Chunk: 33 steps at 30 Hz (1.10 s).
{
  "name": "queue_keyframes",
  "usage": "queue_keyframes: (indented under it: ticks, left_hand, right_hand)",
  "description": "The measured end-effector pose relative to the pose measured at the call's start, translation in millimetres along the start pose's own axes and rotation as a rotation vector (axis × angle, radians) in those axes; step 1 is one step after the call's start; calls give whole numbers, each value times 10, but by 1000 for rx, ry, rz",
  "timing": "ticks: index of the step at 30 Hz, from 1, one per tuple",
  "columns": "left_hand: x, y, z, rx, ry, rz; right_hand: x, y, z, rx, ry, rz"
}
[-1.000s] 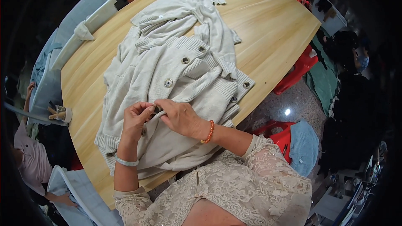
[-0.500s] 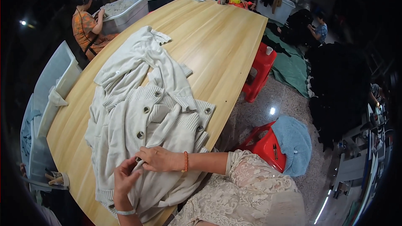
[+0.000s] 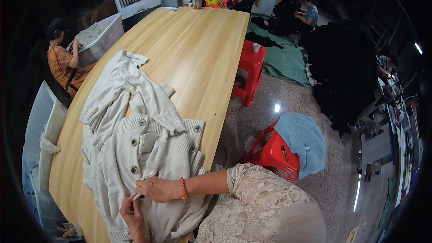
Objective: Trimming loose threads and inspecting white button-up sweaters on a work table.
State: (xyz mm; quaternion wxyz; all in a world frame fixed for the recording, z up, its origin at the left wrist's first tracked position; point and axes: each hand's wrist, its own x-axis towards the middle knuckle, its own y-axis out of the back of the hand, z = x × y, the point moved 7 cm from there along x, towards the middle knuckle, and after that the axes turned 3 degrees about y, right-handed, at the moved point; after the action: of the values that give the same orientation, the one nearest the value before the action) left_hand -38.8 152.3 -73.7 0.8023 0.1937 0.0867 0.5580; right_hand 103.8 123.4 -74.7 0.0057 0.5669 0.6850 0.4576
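Note:
A cream knit cardigan with ribbed bands lies rumpled along the left side of the wooden table. Dark round buttons run down its front band. My right hand comes in from the right, fingers pinched on the cardigan's front edge low on the garment. Just below and left of it, my left hand pinches the same edge, its fingertips close to the right hand's. A small fold of cream knit shows between them; whether a button sits inside is hidden by my fingers.
The wooden table reaches far ahead. Right of it stand a red stool with a cup, and another red stool bearing a blue knit garment and a small dark tool. Pale bins line the left. Other people sit farther off.
My view has turned to the right, so the table and cardigan sit farther left in it. The left hand's fingers are drawn closer together at the cardigan edge; the right hand keeps its pinch.

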Motion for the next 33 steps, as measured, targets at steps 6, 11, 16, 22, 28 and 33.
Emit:
queue_keyframes:
  ticks: [6,11,16,22,28,33]
  left_hand:
    - [-1,43,95,258,-16,-124]
    - [138,40,224,361,123,-16]
    - [267,-149,595,493,-257,114]
    - [663,-447,289,395,-170,-10]
    - [769,-652,420,290,-33,-103]
    - [918,-629,127,-9,151,-242]
  right_hand:
    - [5,-73,45,-26,-50,-258]
    - [-139,375,248,-207,-181,-219]
    - [-196,725,340,-317,-141,-93]
    - [-75,565,132,-328,27,60]
    - [-311,730,138,-536,-67,121]
    - [-265,669,175,-355,-52,131]
